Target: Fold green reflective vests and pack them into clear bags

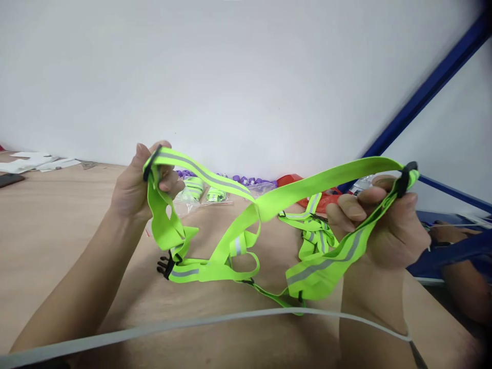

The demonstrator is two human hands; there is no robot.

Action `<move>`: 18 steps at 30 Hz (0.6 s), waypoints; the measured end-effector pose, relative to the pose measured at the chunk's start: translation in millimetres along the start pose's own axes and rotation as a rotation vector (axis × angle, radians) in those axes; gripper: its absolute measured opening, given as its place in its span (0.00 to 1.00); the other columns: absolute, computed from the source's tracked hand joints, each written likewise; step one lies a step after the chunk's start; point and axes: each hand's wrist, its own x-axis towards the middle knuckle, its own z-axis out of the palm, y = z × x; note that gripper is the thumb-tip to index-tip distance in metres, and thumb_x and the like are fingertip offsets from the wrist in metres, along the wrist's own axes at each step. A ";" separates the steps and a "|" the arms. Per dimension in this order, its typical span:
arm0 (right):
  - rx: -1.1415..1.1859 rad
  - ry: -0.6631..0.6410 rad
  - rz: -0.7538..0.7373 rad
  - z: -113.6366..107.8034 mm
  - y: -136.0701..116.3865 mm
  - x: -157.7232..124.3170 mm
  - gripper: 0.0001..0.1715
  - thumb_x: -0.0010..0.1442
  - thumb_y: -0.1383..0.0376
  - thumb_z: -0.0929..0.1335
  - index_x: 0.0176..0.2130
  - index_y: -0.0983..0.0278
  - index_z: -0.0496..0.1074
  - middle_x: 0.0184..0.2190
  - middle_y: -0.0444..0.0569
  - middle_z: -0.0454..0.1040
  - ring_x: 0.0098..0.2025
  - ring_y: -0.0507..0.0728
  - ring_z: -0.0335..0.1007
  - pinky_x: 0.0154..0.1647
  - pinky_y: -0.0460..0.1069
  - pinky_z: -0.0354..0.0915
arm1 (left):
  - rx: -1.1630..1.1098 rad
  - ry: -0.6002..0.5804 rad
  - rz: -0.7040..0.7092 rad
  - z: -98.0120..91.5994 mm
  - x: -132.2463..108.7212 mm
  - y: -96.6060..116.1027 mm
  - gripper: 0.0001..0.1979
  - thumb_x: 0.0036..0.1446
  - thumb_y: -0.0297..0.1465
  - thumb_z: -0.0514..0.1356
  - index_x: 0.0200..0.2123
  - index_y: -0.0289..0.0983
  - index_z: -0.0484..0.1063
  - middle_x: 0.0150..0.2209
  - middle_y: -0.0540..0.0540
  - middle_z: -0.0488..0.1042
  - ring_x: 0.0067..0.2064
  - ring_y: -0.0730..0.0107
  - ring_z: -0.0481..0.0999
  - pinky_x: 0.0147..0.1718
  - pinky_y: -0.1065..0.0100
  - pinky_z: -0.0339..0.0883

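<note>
A neon-yellow reflective vest made of elastic straps with grey stripes is stretched in the air between my two hands. My left hand is closed on one strap beside a black slider. My right hand pinches another strap near a second black slider. The two upper straps meet and cross in the middle. A black buckle hangs at the lower left end, its prongs free. Behind the vest, a second bundle of the same straps lies loose on the table.
Rolled straps in clear bags lie at the back, with several purple pieces along the wall. A red bag is behind the bundle. White papers and a dark flat object are left. A blue frame stands right, near another person's arm.
</note>
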 end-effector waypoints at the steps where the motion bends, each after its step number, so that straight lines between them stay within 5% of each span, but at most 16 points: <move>1: -0.030 0.000 -0.023 2.0 -1.3 -1.8 0.18 0.43 0.51 0.82 0.30 0.56 0.81 0.24 0.38 0.81 0.18 0.51 0.68 0.12 0.46 0.59 | -0.016 0.022 0.036 5.7 -2.4 0.6 0.13 0.56 0.34 0.72 0.42 0.36 0.76 0.24 0.57 0.78 0.19 0.82 0.74 0.19 0.80 0.68; 5: -0.103 0.045 -0.107 10.3 -1.0 -6.1 0.19 0.46 0.48 0.80 0.28 0.58 0.81 0.23 0.43 0.81 0.21 0.53 0.74 0.18 0.47 0.68 | 0.039 0.046 0.112 20.1 -11.4 0.8 0.23 0.56 0.23 0.66 0.53 0.44 0.74 0.46 0.50 0.83 0.29 0.79 0.81 0.25 0.80 0.72; 8: -0.117 0.070 -0.132 15.8 4.1 -8.2 0.17 0.49 0.49 0.79 0.32 0.58 0.82 0.31 0.46 0.83 0.27 0.55 0.78 0.22 0.47 0.71 | 0.290 -0.005 0.139 23.6 -15.4 -1.8 0.17 0.54 0.27 0.69 0.48 0.46 0.76 0.46 0.48 0.83 0.34 0.67 0.84 0.29 0.71 0.76; 12: -0.161 0.051 -0.165 18.5 10.1 -9.9 0.19 0.49 0.51 0.79 0.35 0.61 0.82 0.36 0.50 0.84 0.31 0.57 0.79 0.25 0.49 0.71 | 0.851 -0.354 -0.226 30.5 -17.9 -14.4 0.06 0.60 0.35 0.66 0.39 0.41 0.78 0.35 0.47 0.83 0.33 0.64 0.82 0.33 0.67 0.73; 15: -0.186 0.046 -0.189 17.9 11.1 -9.8 0.19 0.49 0.50 0.79 0.35 0.61 0.82 0.39 0.51 0.83 0.32 0.58 0.79 0.26 0.50 0.71 | 1.292 -0.663 -0.550 37.0 -20.9 -39.1 0.17 0.60 0.46 0.63 0.32 0.38 0.78 0.28 0.48 0.79 0.29 0.66 0.77 0.26 0.69 0.63; 18: -0.186 0.061 -0.193 17.8 10.1 -8.9 0.20 0.48 0.51 0.79 0.35 0.62 0.83 0.38 0.51 0.83 0.32 0.57 0.79 0.24 0.49 0.69 | 1.604 -0.762 -0.620 41.6 -29.4 -73.7 0.30 0.54 0.59 0.61 0.24 0.36 0.75 0.21 0.46 0.72 0.25 0.62 0.72 0.23 0.66 0.53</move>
